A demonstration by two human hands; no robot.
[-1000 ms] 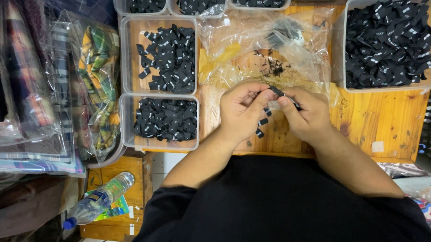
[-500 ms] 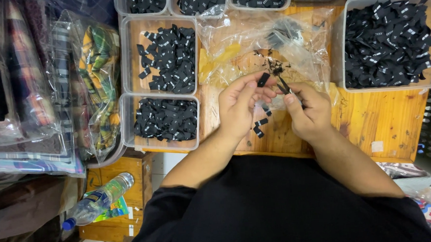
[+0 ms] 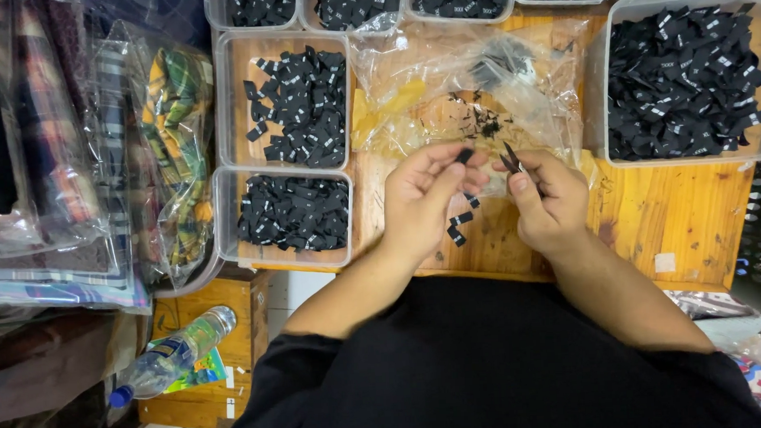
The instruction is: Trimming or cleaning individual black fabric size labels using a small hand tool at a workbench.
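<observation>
Now my left hand (image 3: pixel 423 194) pinches a small black fabric label (image 3: pixel 463 156), just left of the small dark snips (image 3: pixel 511 160) gripped upright in my right hand (image 3: pixel 549 198).

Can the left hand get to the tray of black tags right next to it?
Probably yes. The left hand is pinching a small black tag, but the near tray of tags sits just beside it on the wooden table, open on top with nothing between them.
</observation>
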